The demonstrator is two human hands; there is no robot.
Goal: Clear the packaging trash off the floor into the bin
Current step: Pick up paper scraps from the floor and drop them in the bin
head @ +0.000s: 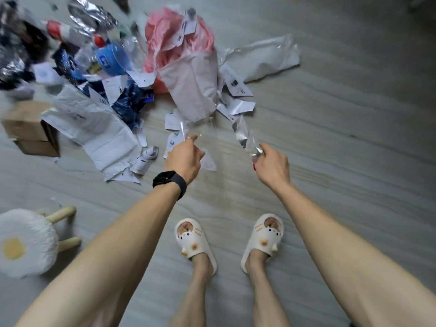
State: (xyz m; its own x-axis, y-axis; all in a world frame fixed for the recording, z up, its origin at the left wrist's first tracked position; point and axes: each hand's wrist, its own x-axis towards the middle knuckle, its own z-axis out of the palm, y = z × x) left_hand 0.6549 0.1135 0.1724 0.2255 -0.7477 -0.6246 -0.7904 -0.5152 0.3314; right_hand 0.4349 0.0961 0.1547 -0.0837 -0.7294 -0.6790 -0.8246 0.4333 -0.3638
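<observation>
Left hand [184,159] and right hand [272,166] each pinch an edge of a clear plastic bag [243,135], probably spread open between them, above the grey wood-grain floor [342,114]. Trash pile [132,100] lies ahead-left: crinkled white mailers [99,131], glossy pink bag [165,36], silver foil [92,15], brown cardboard box [30,128]. A fluffy egg-shaped stool [26,241] stands at lower left.

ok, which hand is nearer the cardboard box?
Left. The left hand is right of the cardboard box; the right hand is even farther right. Both pinch the clear plastic bag.
</observation>
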